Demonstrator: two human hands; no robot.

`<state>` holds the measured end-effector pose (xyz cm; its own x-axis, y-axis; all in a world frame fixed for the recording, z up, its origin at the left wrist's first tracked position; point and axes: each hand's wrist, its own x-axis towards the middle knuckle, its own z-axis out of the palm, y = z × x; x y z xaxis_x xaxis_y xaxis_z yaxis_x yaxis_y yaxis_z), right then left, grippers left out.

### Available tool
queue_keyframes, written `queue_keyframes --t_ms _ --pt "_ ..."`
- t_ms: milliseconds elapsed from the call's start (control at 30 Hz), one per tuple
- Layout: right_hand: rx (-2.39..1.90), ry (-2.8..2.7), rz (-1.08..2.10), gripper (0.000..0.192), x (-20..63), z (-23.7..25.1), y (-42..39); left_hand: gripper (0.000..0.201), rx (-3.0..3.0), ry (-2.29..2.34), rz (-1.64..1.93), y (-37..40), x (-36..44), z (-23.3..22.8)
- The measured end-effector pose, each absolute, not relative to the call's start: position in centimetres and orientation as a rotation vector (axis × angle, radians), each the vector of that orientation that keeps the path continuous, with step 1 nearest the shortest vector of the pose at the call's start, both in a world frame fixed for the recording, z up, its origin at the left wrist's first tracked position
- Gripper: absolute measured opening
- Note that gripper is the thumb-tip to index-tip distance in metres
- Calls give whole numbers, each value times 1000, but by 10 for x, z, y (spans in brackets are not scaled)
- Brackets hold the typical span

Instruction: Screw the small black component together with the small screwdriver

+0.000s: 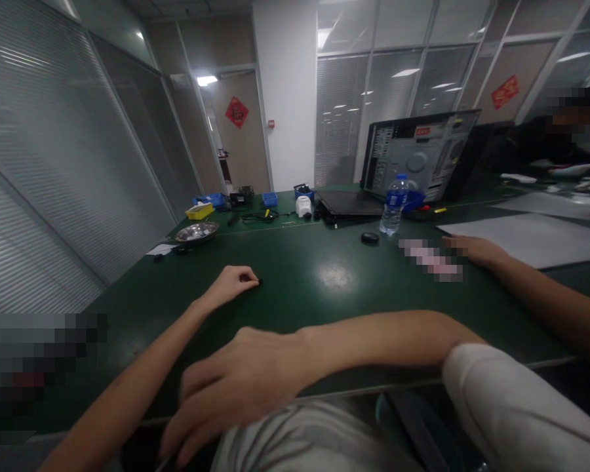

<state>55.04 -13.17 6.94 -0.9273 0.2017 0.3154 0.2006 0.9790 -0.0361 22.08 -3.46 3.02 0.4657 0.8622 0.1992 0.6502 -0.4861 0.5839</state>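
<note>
My left hand [233,282] reaches over the green table, thumb and forefinger pinched on a small black piece [260,282] at the fingertips. It is too small for me to name. My right hand [246,377] is close to the camera, at the table's near edge above my lap, slightly blurred. Its fingers curl downward, and a thin pale edge shows by the fingertips at the bottom of the picture. What that is, I cannot make out.
On the green table [295,252] stand a metal bowl [196,233], a water bottle [394,204], a black oval object [370,238], a laptop-like black slab [349,204] and an open computer case [417,157]. Another person's hand [474,249] rests beside a grey sheet [535,239].
</note>
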Motion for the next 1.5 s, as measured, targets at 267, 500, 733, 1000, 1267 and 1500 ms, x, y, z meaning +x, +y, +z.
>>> queue_keyframes --t_ms 267,500,733,1000,1267,1500 --pt "-583 -2424 132 39 559 34 -92 22 2146 1012 736 -92 307 22" --pt "-732 -2437 65 22 574 6 -87 30 2224 983 764 -95 308 18" --pt "-884 -2499 78 18 561 20 -94 21 2310 1012 687 -95 302 25" --pt "-953 -2546 72 16 560 19 -95 17 2324 1008 755 -94 301 23" --pt "-928 -2565 98 19 561 19 -94 21 2306 975 703 -96 301 28" --pt "-884 -2619 42 21 557 17 -96 21 2282 952 725 -97 301 28"
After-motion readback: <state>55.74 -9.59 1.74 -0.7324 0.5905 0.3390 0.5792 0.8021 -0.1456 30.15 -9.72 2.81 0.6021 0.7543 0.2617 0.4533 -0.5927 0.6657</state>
